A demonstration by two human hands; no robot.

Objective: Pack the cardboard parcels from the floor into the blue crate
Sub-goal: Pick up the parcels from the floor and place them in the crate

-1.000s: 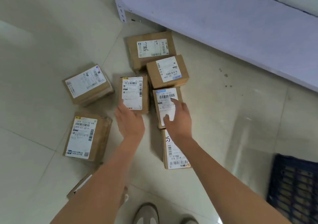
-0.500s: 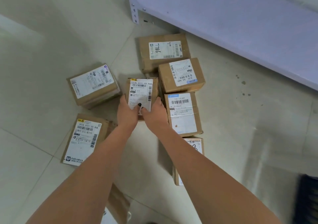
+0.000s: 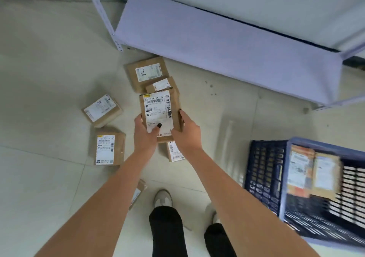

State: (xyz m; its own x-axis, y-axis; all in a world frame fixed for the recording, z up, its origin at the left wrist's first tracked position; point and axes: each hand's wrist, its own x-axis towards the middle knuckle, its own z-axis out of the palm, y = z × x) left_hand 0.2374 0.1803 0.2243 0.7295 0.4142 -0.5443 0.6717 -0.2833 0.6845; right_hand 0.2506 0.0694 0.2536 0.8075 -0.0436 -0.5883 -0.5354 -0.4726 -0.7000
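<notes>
Pale tiled floor [image 3: 49,177], lavender metal shelf [image 3: 217,45] at one o'clock, blue crate [image 3: 264,177] at four, left hand [image 3: 145,133] and right hand [image 3: 186,132] gripping a labelled parcel [image 3: 159,110] between them

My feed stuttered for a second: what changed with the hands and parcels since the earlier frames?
Both hands closed on the small brown cardboard parcel with the white label and lifted it off the floor: left hand with its thumb on the label, right hand at the right edge. The other cardboard parcels, like the one marked 98LL, stayed put. The blue plastic crate is untouched.
</notes>
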